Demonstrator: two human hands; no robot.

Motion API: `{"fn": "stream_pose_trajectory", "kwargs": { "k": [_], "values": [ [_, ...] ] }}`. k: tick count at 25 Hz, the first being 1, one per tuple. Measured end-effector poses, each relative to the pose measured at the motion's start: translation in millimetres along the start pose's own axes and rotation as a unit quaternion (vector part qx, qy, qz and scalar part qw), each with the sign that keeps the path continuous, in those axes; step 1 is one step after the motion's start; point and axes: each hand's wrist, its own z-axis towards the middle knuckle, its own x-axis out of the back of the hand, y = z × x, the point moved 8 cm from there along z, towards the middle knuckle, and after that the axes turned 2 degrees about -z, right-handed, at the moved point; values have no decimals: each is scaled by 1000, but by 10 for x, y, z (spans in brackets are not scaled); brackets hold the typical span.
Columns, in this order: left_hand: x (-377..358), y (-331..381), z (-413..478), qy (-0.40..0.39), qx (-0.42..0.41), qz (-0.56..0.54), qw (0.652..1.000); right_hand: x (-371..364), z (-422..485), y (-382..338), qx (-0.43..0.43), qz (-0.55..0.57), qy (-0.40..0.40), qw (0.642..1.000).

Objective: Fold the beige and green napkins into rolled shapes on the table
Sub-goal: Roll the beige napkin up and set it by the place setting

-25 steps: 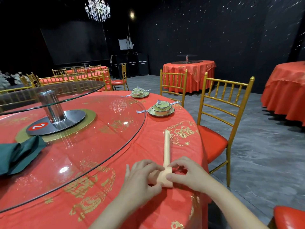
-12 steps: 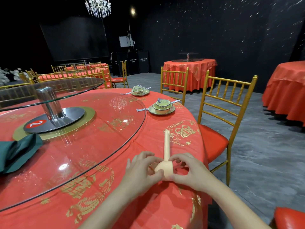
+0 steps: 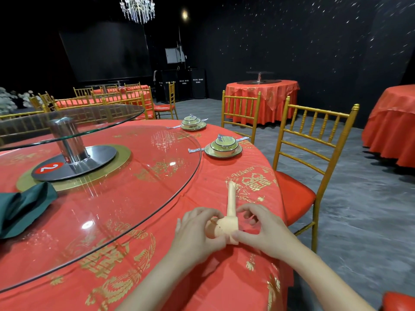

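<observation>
Beige napkin (image 3: 231,198), rolled into a slim stick, lies lower centre of the frame on the red table (image 3: 202,277), its near end pinched between curled fingers of the left hand (image 3: 197,234) and right hand (image 3: 267,232) (green napkin (image 3: 24,205) rests crumpled at left edge).

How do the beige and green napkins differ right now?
The beige napkin is rolled into a narrow stick, its near end coiled; the green napkin is a loose bunched heap. Beige is pinched by left hand and right hand; green is untouched. Beige lies on the red tablecloth; green on the glass turntable. Both are cloth.
</observation>
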Motion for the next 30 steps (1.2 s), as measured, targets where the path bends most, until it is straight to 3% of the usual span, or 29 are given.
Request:
{"fn": "stream_pose_trajectory", "kwargs": {
  "k": [5, 14, 23, 26, 30],
  "values": [
    [8, 16, 172, -49, 19, -11, 999, 16, 44, -84, 28, -35, -5, 999],
    [-31, 86, 43, 39, -33, 88, 995, -13, 364, 136, -31, 56, -9, 998],
    [-48, 7, 481, -52, 46, 19, 997, 9, 434, 128, 19, 37, 6, 999],
    [-14, -5, 495, 17, 28, -17, 999, 25, 574, 219, -9, 58, 22, 998],
    [-47, 28, 372, 105, -45, 13, 993, 12, 753, 300, -23, 62, 10, 998]
  ]
}}
